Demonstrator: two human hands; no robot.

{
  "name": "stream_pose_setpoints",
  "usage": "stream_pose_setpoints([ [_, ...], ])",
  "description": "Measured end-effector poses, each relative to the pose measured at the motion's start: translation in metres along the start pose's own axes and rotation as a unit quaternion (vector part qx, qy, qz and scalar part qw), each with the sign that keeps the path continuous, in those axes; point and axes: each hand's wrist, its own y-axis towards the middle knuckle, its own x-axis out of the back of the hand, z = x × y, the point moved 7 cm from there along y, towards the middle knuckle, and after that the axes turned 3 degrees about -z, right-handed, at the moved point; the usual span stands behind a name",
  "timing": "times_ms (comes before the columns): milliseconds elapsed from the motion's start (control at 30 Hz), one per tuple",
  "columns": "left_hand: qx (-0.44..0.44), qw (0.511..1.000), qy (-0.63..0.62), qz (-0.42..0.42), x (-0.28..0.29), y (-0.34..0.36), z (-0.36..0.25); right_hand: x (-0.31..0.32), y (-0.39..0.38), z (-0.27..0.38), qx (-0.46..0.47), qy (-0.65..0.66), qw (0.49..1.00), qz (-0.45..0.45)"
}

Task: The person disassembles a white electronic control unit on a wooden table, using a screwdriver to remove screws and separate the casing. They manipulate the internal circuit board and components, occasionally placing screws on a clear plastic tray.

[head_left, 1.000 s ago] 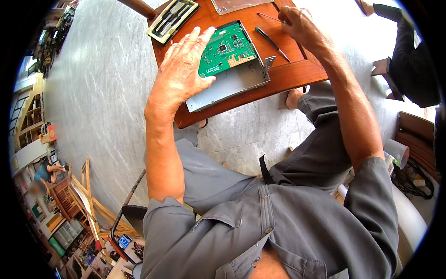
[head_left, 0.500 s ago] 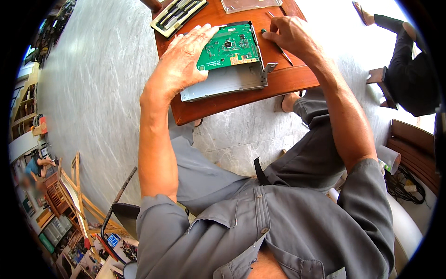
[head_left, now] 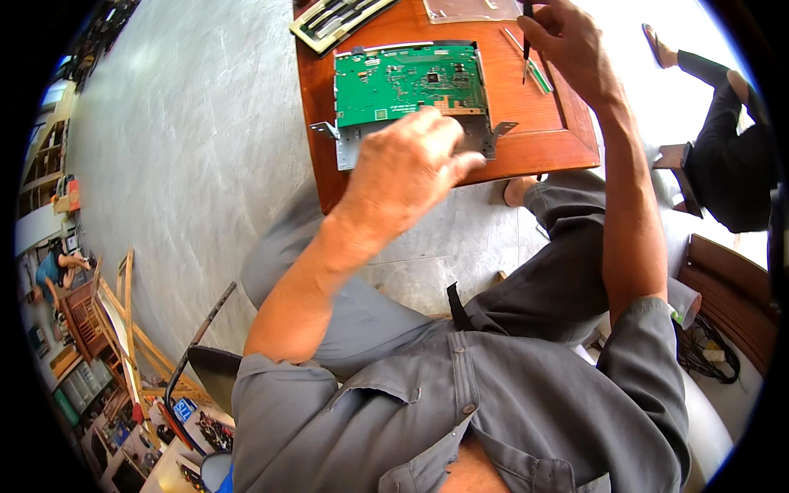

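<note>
A green circuit board (head_left: pixel 403 86) lies in an open metal casing (head_left: pixel 348 153) with bent side brackets, on a small wooden table. My left hand (head_left: pixel 407 160), slightly blurred, is over the casing's near edge, fingers curled and thumb apart; no held thing shows, and I cannot tell whether it touches the metal. Above the table's right side, my right hand (head_left: pixel 567 45) pinches a thin dark screwdriver (head_left: pixel 526 51), its tip pointing down. Just beside that tip, a slim stick-like tool with a green end (head_left: pixel 538 76) lies on the wood.
Beyond the board, a tool case (head_left: pixel 341 23) with several dark-handled tools sits at the table's far left. A clear plastic tray (head_left: pixel 468 10) is at the far edge. The wooden tabletop (head_left: pixel 546 135) ends close to my knees. Another person (head_left: pixel 731 140) sits at the right.
My left hand has left the board's left side and come nearer, to the casing's front. My right hand has lifted the dark screwdriver off the table, moving up and right.
</note>
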Motion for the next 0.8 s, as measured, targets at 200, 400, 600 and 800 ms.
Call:
stream_pose_setpoints([
  [200, -0.055, 0.995, 0.063, 0.060, -0.034, -0.014, -0.012, 0.004, -0.011, 0.044, 0.029, 0.082, 0.996, -0.031],
  [400, -0.034, 0.996, 0.038, 0.066, -0.039, -0.013, -0.009, -0.008, -0.011, 0.047, 0.058, 0.057, 0.997, -0.012],
  [600, -0.025, 0.997, 0.026, 0.069, -0.038, -0.011, -0.011, -0.008, -0.012, 0.053, 0.094, 0.036, 0.995, -0.020],
  [800, -0.022, 0.996, 0.035, 0.079, -0.040, -0.012, -0.009, -0.007, -0.012, 0.053, 0.110, 0.007, 0.993, -0.034],
])
